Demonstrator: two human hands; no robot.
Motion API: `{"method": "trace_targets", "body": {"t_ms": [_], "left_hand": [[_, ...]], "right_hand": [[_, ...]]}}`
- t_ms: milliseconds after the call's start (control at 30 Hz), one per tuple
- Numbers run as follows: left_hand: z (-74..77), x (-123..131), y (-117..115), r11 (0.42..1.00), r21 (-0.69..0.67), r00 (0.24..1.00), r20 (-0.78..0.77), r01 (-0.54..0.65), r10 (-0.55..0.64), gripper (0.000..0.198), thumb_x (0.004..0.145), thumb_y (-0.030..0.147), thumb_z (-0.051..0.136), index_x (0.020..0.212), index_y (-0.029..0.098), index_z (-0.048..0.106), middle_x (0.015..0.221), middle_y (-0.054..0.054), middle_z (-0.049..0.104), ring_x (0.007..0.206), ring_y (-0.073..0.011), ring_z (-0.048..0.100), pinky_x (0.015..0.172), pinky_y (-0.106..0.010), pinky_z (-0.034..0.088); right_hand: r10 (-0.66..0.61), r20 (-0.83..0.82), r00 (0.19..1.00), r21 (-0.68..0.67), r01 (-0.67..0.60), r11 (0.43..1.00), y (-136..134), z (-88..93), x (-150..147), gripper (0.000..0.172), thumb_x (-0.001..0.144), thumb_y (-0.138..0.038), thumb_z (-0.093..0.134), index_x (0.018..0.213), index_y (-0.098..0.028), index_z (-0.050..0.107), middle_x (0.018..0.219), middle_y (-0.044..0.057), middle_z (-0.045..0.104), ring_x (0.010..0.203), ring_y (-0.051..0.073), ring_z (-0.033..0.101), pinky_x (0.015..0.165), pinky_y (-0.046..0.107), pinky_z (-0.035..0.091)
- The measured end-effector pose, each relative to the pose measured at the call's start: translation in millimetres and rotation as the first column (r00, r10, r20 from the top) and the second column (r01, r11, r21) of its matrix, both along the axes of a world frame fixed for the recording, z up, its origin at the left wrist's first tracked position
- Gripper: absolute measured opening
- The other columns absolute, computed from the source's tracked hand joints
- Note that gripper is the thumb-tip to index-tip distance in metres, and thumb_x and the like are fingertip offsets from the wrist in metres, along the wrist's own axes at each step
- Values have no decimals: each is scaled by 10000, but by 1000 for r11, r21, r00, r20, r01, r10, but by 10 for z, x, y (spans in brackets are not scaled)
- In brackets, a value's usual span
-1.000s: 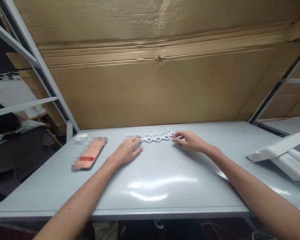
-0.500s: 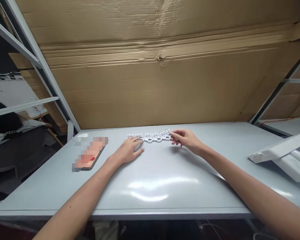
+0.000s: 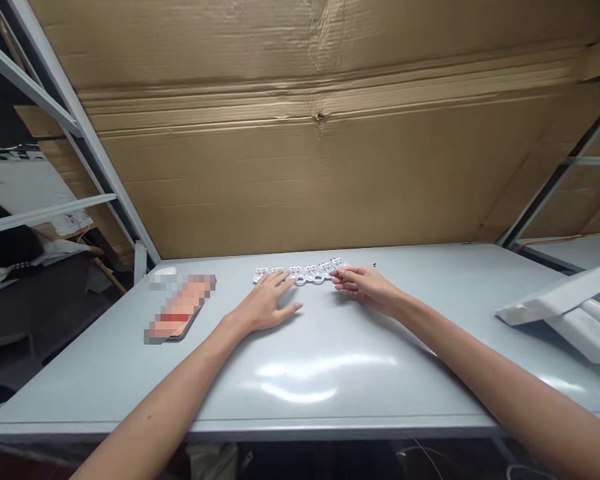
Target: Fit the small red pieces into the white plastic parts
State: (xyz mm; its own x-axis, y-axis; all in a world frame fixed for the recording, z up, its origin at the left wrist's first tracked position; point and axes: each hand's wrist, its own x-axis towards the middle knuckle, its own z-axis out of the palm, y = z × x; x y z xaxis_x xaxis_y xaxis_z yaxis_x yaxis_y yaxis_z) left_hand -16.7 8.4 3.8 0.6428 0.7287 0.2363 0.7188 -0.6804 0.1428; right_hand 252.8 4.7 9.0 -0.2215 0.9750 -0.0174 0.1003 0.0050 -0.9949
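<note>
Fingers [image 3: 283,280] of the left hand [image 3: 263,307] spread wide, their tips at the white plastic strip [image 3: 310,273]; those of the right hand [image 3: 367,285] pressed loosely together at the strip's right part, with no telling from this view whether in a pinch or a mere touch.

Leftmost, a metal shelf upright [image 3: 75,120] against a big cardboard sheet [image 3: 320,180], then, on the pale grey desk [image 3: 330,393], a small white oval object [image 3: 165,271] and, just beside it, a pixelated flat slab, probably a phone [image 3: 180,310]. Next, the left hand, and beyond it the strip: a row of about six linked white moulded pieces with round holes, lying flat between the two hands, near the desk's far edge.

Probably light and fairly stiff, though likely fragile at the narrow joints between pieces, and perhaps prone to sliding on the glossy top. Best hold, by the look of it: the solid end pieces, one per hand, keeping the joints unbent. Little room behind the strip; a broad stretch of desk in front of it. Rightmost, long white profiles [image 3: 560,313], well apart from the right hand.
</note>
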Motion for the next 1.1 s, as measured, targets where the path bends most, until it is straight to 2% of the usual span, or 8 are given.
{"method": "trace_targets", "body": {"t_ms": [100,233,367,567,700,833,933,1100], "left_hand": [[28,52,-41,996,-85,997,-76,5,-12,694,959,606,402,1508,185,347,1577,-130,297,1478,-341,185,1185,-557,141],[48,63,-50,993,-118,994,-113,3,-16,676,967,618,368,1507,213,345,1575,-110,308,1485,-339,152,1183,-569,111],[65,55,-65,997,-72,996,-80,42,-48,598,973,566,404,1455,213,431,1524,-111,410,1463,-347,233,1182,-573,140],[95,45,-127,988,-17,986,-51,155,-156,525,957,515,476,1381,206,507,1436,-111,517,1349,-300,439,1202,-522,146],[135,60,-177,977,-9,977,-16,214,-214,445,946,466,504,1320,229,556,1348,-91,590,1227,-269,552,1170,-468,259],[183,103,-256,957,-15,956,43,291,-290,384,916,435,552,1229,224,621,1239,-90,654,1129,-270,605,1048,-417,415],[169,164,-312,935,-11,931,106,353,-350,331,917,399,556,1180,221,648,1184,-88,669,1092,-253,621,1006,-388,448],[25,256,-297,974,73,954,197,214,-225,306,915,315,543,1191,224,638,1342,-124,547,1210,-285,543,1021,-429,451]], "right_hand": [[16,-121,993,-95,-28,995,14,-14,9,252,812,-369,737,1002,-204,718,1143,101,690,1081,216,636,998,334,499],[31,-114,993,-69,-39,997,-4,11,7,268,810,-314,747,1046,-187,725,1228,103,662,1110,212,630,1028,333,487],[28,-87,996,-63,-34,997,-22,34,-23,261,822,-395,732,958,-173,734,1089,107,710,1077,232,644,1013,370,495],[18,-109,994,-70,-26,997,-45,56,-60,215,854,-376,692,897,-172,746,1084,111,723,1051,210,657,998,335,495],[15,-92,996,-75,-22,997,-42,42,-57,223,818,-363,737,949,-182,748,1071,105,724,1031,206,662,957,331,520],[0,-102,995,-91,-9,996,-41,10,-66,199,808,-324,750,942,-176,744,1000,106,730,978,214,679,921,352,551],[4,-137,991,-112,-20,994,-42,-8,-81,163,832,-305,723,923,-170,734,974,112,734,971,219,689,932,362,556],[45,-225,973,-158,-82,984,-53,-2,-96,117,864,-261,669,929,-176,718,1077,128,731,1044,234,681,995,387,528]]}}
